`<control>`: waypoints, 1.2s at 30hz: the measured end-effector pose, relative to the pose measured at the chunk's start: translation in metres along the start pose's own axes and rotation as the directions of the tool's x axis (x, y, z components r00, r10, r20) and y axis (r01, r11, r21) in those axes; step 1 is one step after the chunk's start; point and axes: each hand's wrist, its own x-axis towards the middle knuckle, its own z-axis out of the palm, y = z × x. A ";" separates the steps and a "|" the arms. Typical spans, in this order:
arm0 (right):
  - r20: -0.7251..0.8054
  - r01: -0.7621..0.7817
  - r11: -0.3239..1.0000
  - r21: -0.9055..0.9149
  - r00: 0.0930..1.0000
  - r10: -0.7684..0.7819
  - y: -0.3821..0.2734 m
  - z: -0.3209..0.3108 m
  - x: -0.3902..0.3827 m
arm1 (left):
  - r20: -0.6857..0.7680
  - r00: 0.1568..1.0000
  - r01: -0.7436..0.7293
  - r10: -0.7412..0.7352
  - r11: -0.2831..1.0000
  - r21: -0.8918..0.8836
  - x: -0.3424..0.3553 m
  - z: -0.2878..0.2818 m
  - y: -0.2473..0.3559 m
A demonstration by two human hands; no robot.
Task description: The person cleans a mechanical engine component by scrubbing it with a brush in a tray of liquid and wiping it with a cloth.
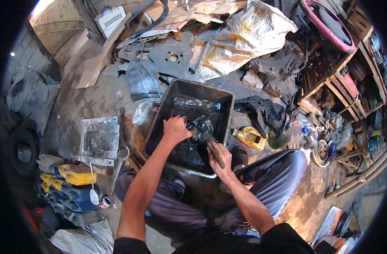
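A black rectangular tub [228, 106] sits on the floor between my bent legs, with dark, wet-looking grime inside. A clear plastic bottle [193, 103] lies along its far side. My left hand [176, 129] is closed on a dark, greasy metal part [200, 127] in the tub. My right hand [219, 160] grips the worn handle of a tool [214, 150], which points toward that part; its head is hard to make out against the dark metal.
Yellow jug [253, 137] right of the tub; stained metal tray [98, 139] and jerrycans [77, 173] left; tire [24, 150] far left. A crumpled sack [240, 38] and cardboard lie beyond. Wooden crates [339, 93], a pink-rimmed basin [329, 21] and poles [356, 178] crowd the right.
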 end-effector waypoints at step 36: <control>0.420 -0.004 0.967 -0.255 0.900 0.114 -0.055 0.065 0.161 | 0.645 0.752 0.635 -0.134 -0.113 -0.764 0.030 0.040 -0.078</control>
